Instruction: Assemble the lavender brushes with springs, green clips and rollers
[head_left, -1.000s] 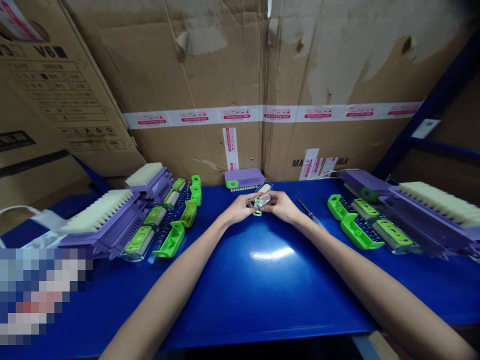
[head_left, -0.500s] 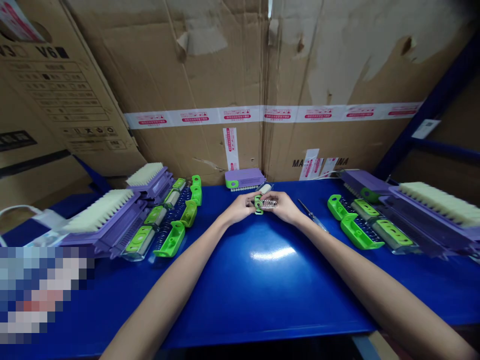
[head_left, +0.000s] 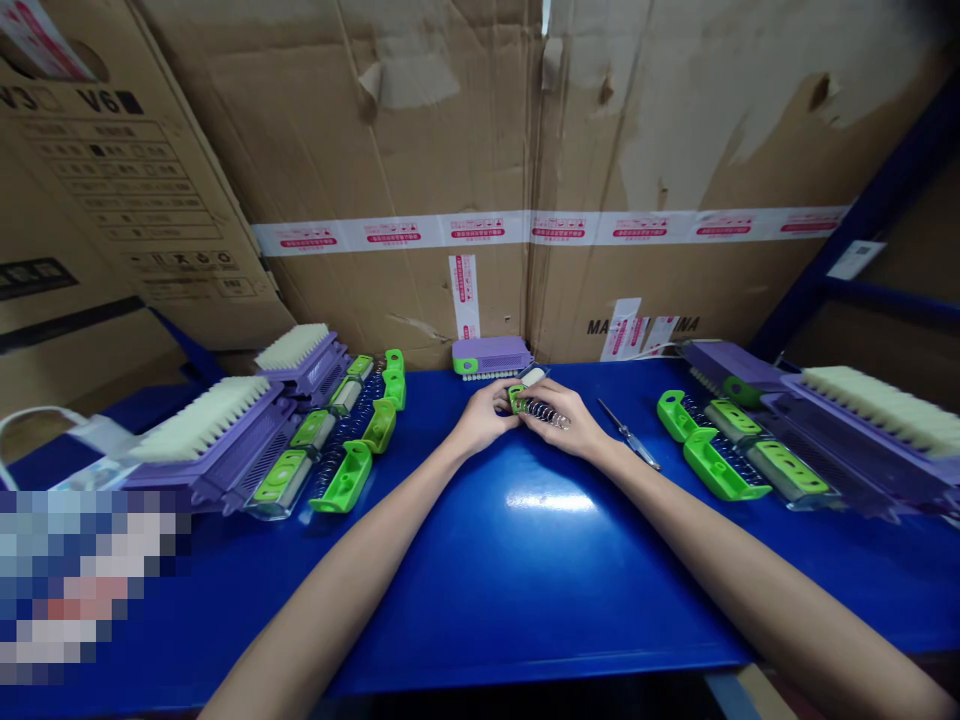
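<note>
We see a glossy, smooth blue tabletop (head_left: 525, 590) with a bright patch of light on it, and behind it wrinkled, torn brown cardboard (head_left: 390, 130) crossed by white tape (head_left: 397, 233) with red print. On our left stand ribbed purple plastic housings (head_left: 232, 452) topped with dense cream bristles (head_left: 199, 418); beside them lie boxy cartridges (head_left: 281, 477) with clear sides and green tops, dark wire springs (head_left: 335, 445), and curved green caps (head_left: 345, 480). On our right, more green caps (head_left: 716, 465), springs, cartridges and bristled purple housings lie in a similar spread. A purple brush (head_left: 491, 355) rests bristles down against the cardboard, just beyond our hands, and a clear part with a pale oval face (head_left: 532, 377) shows right behind our fingers. The broad stretch of tabletop between our forearms runs to its front edge, with the side rows well apart from our wrists; a slim screwdriver (head_left: 630, 435) lies at a slant near our right forearm. Our left hand (head_left: 480, 417) has its fingers curled, their tips clamped on a small green piece (head_left: 516, 398). Our right hand (head_left: 576, 428) meets it there, its fingers closed about a shiny coil spring (head_left: 547, 412), which stretches from the green piece toward the palm. The right fingertips partly overlap the parts, so we cannot tell their exact contact.
</note>
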